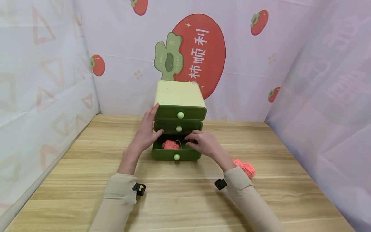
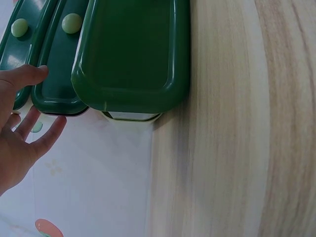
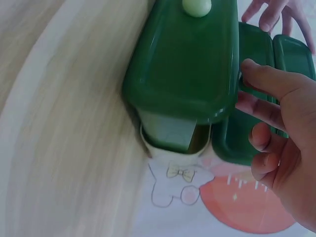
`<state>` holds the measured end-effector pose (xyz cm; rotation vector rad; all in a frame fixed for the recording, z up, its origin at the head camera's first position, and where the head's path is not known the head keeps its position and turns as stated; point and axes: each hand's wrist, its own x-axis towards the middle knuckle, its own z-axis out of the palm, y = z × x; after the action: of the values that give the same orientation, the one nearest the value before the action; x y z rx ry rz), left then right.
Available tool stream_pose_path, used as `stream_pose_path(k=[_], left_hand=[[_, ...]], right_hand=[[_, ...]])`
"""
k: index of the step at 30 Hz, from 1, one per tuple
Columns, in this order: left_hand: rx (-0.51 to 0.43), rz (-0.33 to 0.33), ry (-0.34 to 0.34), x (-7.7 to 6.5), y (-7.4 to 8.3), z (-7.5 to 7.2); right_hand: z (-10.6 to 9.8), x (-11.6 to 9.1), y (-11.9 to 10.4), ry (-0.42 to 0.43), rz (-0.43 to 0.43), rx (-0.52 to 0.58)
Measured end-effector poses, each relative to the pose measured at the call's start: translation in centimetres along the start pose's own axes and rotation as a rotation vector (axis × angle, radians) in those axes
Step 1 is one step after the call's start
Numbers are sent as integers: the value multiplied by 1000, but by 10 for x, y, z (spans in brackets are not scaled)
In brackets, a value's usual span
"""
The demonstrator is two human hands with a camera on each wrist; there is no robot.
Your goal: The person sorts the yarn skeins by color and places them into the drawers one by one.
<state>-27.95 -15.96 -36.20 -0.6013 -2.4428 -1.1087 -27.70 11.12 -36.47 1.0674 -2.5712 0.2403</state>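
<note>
A small cabinet with a cream top and green drawers stands on the table. Its bottom drawer is pulled out, holding a ball of coral-red yarn and a thin pale loop. My left hand rests its spread fingers along the cabinet's left side, thumb by the middle drawer. Over the right end of the bottom drawer, my right hand reaches in, its thumb and forefinger apart. A bit of red shows behind those fingers, mostly hidden.
On the table right of the cabinet lies a bundle of coral yarn, partly behind my right forearm. A cloth backdrop with printed persimmons closes off the back, and cloth walls stand at both sides.
</note>
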Motion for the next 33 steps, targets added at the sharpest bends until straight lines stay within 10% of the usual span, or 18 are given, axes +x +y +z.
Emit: stream_pose_path(k=[33], left_hand=[[-15, 4, 18, -1, -4, 3]], right_hand=[[-21, -132, 76, -144, 308, 44]])
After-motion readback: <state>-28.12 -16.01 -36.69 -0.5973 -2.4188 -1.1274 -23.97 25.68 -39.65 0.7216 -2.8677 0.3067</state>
